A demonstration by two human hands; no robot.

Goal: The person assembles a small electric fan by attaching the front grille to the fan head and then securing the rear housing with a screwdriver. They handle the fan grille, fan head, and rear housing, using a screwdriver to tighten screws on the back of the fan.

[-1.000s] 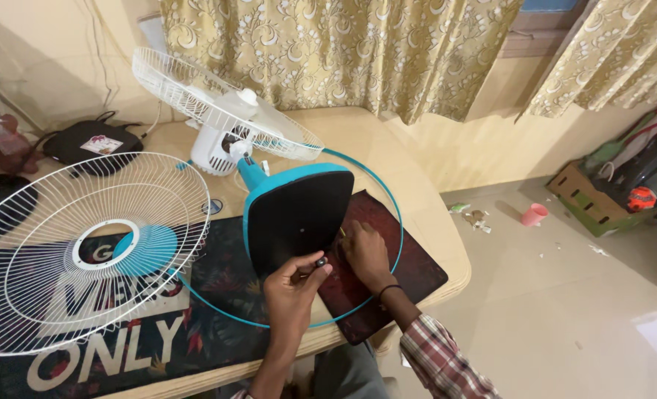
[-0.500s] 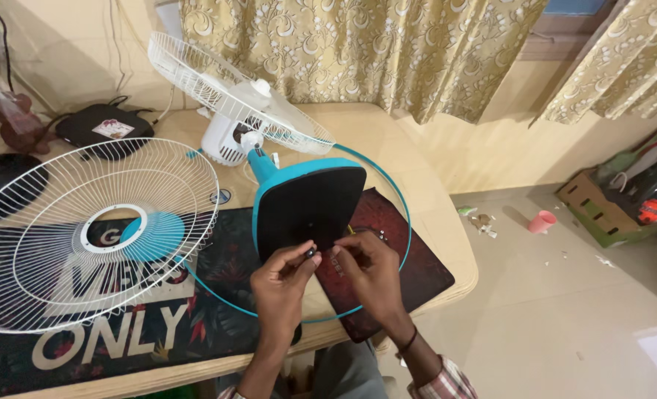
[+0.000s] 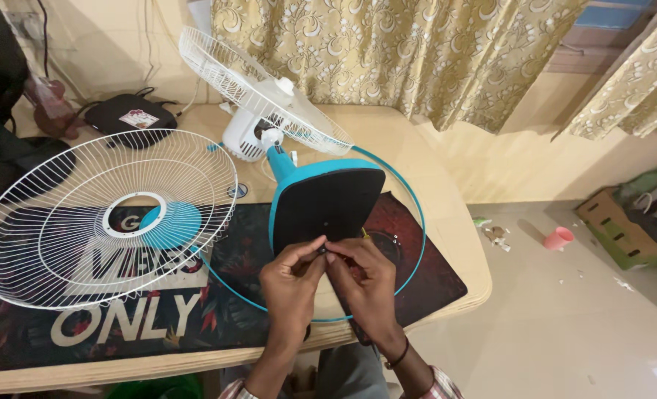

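I see both hands, left [image 3: 290,275] & right [image 3: 360,270], pinching a tiny dark metal screw [image 3: 322,250] at the black-bottomed teal fan base [image 3: 327,203]; slippery, fingertip-grip only.

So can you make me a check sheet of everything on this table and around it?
Surface: tan table with a dark printed mat.
Job's things: fan base tipped up, black underside showing; small dark part pinched between both hands.
Clutter: loose white grille, teal ring, black box.
Hands: left hand and right hand, fingers meeting at the part.
Cables: thin wires on the wall.
Surroundings: patterned curtains, pink cup on the floor, cardboard box.
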